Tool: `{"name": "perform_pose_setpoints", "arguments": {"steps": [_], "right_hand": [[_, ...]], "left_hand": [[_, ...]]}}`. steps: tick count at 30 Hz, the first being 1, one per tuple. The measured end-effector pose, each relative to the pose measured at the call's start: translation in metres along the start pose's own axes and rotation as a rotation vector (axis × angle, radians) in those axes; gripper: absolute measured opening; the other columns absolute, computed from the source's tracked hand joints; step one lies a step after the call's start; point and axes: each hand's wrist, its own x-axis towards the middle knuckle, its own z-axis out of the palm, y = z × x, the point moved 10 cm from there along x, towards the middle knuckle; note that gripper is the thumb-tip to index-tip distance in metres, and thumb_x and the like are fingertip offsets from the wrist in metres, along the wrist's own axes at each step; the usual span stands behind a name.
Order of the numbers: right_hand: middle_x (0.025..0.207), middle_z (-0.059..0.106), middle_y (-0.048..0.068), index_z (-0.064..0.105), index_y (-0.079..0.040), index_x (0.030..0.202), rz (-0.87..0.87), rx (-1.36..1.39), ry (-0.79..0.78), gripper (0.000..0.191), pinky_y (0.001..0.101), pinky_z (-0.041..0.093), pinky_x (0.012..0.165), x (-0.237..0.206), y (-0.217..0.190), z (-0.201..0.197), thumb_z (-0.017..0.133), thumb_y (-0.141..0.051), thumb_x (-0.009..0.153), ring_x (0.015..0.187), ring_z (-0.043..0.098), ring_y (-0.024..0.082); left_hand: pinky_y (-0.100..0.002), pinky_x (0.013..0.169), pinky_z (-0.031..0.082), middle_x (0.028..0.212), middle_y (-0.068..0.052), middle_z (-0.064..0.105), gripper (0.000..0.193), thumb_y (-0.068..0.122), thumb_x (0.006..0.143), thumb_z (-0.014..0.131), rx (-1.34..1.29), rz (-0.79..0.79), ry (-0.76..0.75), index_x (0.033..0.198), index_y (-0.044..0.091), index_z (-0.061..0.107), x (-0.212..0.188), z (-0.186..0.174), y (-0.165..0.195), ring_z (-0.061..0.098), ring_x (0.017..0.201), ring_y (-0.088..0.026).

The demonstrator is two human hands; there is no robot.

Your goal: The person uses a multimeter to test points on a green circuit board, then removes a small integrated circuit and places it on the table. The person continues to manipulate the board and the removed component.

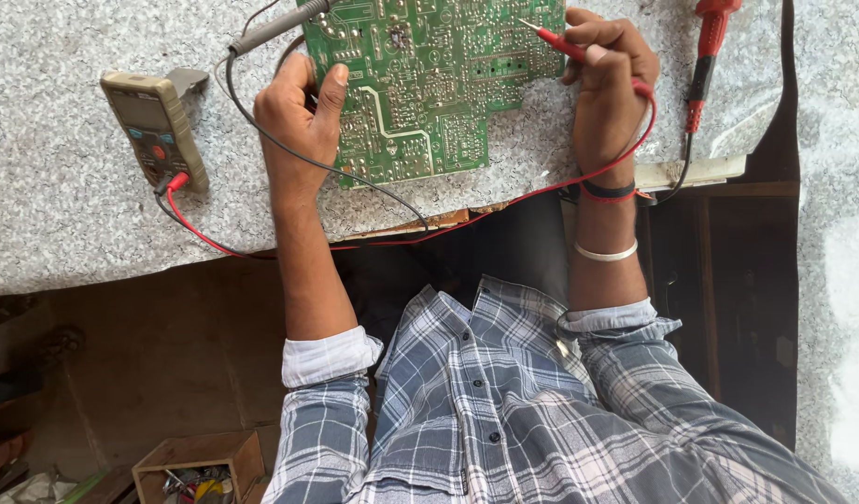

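The person sits at a speckled grey table [65, 233] with a green circuit board [429, 84] lying flat on it, solder side up, close to the near edge. The left hand [299, 117] rests on the board's left edge, thumb on top and fingers curled under, pinning it in place. A black probe [278, 28] lies just above that hand, its tip at the board's upper left corner; I cannot tell whether the hand grips it or it simply rests there. The right hand [609, 79] has its fingers closed around a red probe [553, 39], held like a pen, with the tip touching the board near its upper right area.

Both leads are plugged in already: the red wire [542, 191] and black wire [355, 177] run along the table edge to a grey meter [154, 126] lying face up well to the left. Its screen is too small to read. A red-handled tool [708, 47] lies unused to the right, beside the board.

So the set-up looks done and probing is under way; how many points remain unchecked cannot be judged.
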Motion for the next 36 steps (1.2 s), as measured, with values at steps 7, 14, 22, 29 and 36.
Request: {"name": "perform_pose_setpoints", "arguments": {"steps": [7, 14, 22, 29, 36], "right_hand": [[0.115, 0.066, 0.020, 0.069, 0.001, 0.109, -0.103, -0.416, -0.191, 0.028, 0.0403, 0.044, 0.113, -0.001, -0.036, 0.041, 0.074, -0.023, 0.096, 0.119, 0.057, 0.027], [0.118, 0.077, 0.015, 0.072, 0.001, 0.126, -0.085, -0.412, -0.282, 0.045, 0.0469, 0.036, 0.130, -0.003, -0.038, 0.051, 0.068, -0.038, 0.103, 0.158, 0.030, 0.030], [0.114, 0.077, 0.014, 0.074, 0.002, 0.121, -0.123, -0.362, -0.213, 0.045, 0.0439, 0.040, 0.123, -0.003, -0.036, 0.039, 0.069, -0.039, 0.106, 0.155, 0.040, 0.030], [0.126, 0.068, 0.017, 0.073, 0.003, 0.114, -0.095, -0.356, -0.189, 0.041, 0.0423, 0.046, 0.114, 0.001, -0.040, 0.043, 0.068, -0.034, 0.097, 0.143, 0.053, 0.029], [0.141, 0.066, 0.021, 0.069, 0.008, 0.124, -0.104, -0.192, -0.146, 0.039, 0.0320, 0.052, 0.098, 0.000, -0.034, 0.036, 0.064, -0.026, 0.104, 0.107, 0.068, 0.020]], "left_hand": [[-0.032, 0.050, 0.036, 0.060, -0.001, 0.047, 0.051, 0.043, 0.110, 0.066, -0.006, -0.008, 0.004, 0.077, 0.007, 0.051, 0.001, 0.002, -0.002, 0.046, 0.055, -0.010], [-0.032, 0.051, 0.035, 0.061, -0.003, 0.044, 0.053, 0.044, 0.110, 0.066, 0.006, 0.023, 0.015, 0.076, 0.007, 0.048, 0.001, 0.002, -0.002, 0.044, 0.056, -0.011], [-0.033, 0.053, 0.037, 0.063, -0.003, 0.047, 0.051, 0.041, 0.112, 0.065, -0.024, 0.058, 0.008, 0.078, 0.005, 0.049, 0.002, 0.003, 0.002, 0.046, 0.058, -0.011], [-0.034, 0.055, 0.037, 0.064, -0.005, 0.047, 0.051, 0.039, 0.112, 0.066, -0.018, 0.074, 0.013, 0.080, 0.004, 0.049, 0.003, 0.001, 0.006, 0.046, 0.059, -0.012], [-0.032, 0.052, 0.037, 0.062, -0.002, 0.049, 0.050, 0.041, 0.111, 0.066, -0.018, 0.058, 0.008, 0.078, 0.006, 0.051, 0.001, 0.004, 0.000, 0.048, 0.056, -0.011]]}}
